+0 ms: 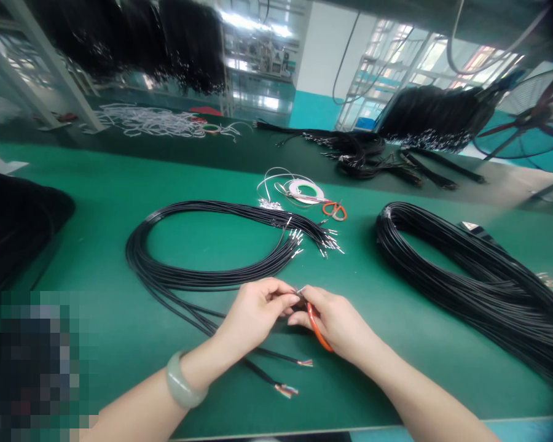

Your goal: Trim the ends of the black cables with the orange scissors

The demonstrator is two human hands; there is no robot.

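My left hand (260,307) is closed, its thumb and fingers pinching the end of a black cable, mostly hidden by the fingers. My right hand (341,319) is wrapped round orange-handled pliers (319,331), whose metal tip meets the left fingertips. Just beyond the hands lies a coil of black cables (136,245), with several white-tipped ends at its right side. Nearer to me, under the left forearm, two cable ends (286,389) show stripped coloured wires.
A larger bundle of black cables (396,245) lies at right. Behind the coil are a white tape roll (306,191) and orange-handled scissors (335,211). White strips (152,120) and more cables (359,150) lie farther back. A fan (529,116) stands at far right; part of a blurred-out person (27,368) is at left.
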